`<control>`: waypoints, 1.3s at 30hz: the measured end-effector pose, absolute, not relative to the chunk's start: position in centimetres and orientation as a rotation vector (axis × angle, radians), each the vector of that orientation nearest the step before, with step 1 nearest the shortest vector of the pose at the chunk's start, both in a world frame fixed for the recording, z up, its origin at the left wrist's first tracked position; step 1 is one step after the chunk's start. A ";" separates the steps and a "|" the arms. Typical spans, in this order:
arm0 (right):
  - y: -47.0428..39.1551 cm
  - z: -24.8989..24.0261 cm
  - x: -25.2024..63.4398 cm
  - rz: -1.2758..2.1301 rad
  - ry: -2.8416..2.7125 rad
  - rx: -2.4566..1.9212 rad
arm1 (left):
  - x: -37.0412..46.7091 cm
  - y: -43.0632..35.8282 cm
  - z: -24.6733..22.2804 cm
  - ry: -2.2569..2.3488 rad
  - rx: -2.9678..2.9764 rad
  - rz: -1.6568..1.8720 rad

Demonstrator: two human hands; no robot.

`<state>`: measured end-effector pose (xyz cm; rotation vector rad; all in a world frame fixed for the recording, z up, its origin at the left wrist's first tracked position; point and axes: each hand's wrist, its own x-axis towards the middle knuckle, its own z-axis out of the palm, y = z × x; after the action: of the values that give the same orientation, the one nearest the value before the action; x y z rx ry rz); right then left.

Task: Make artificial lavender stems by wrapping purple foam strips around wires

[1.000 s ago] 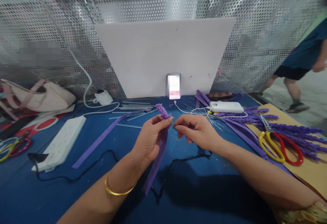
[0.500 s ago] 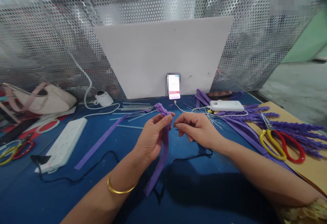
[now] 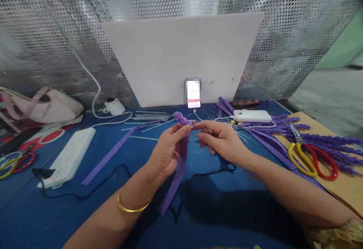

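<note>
- With the held piece taken as the clock's centre and twelve pointing away from the body, a purple strip (image 3: 178,173) is pinched between thumb and forefinger of the left hand (image 3: 167,147)
- The upper end, just above the left thumb, is worked into a ruffled tip (image 3: 181,119), leaning towards eleven o'clock; this part looks formed
- The lower length is left flat and plain, hung below the left hand towards six o'clock, so by judgement only a small share of the strip is shaped
- The right hand (image 3: 219,139) is held at three o'clock, its fingers curled and its forefinger brought up to the strip's edge beside the tip; whether anything is pinched there cannot be told
- A small thin end is seen near the right thumb, but it cannot be identified
- A second strip (image 3: 113,152) is laid out between eight and nine o'clock, its long near part flat and unworked
- Ruffled purple sprigs (image 3: 326,141) are gathered at three o'clock, apparently finished, with scissors (image 3: 297,134) laid beside them
- Clear sticks (image 3: 151,118) are scattered near nine o'clock and thin wires are fanned out near three; no stem can be made out on the held piece
- A lit phone (image 3: 194,94) is propped between twelve and one o'clock
</note>
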<state>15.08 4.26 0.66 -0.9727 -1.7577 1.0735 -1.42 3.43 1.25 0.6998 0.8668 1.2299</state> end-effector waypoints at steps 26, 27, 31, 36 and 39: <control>4.0 0.5 14.7 1.069 -1.695 -1.007 | -2.3 3.1 0.5 1.380 1.874 1.642; 4.0 0.5 14.6 1.073 -1.697 -1.002 | -2.4 3.2 0.3 1.399 1.966 1.639; 3.8 0.5 14.5 1.083 -1.710 -0.999 | -2.7 3.2 -0.1 1.422 2.222 1.605; 3.9 0.5 14.7 1.072 -1.690 -1.004 | -2.4 2.7 0.9 1.362 1.979 1.599; 4.1 0.5 15.0 1.047 -1.668 -0.989 | -2.2 2.4 2.0 1.323 1.767 1.579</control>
<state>14.95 4.06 0.50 -0.9894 -1.6682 1.0466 -2.20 2.37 1.97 1.7670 1.3233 1.5785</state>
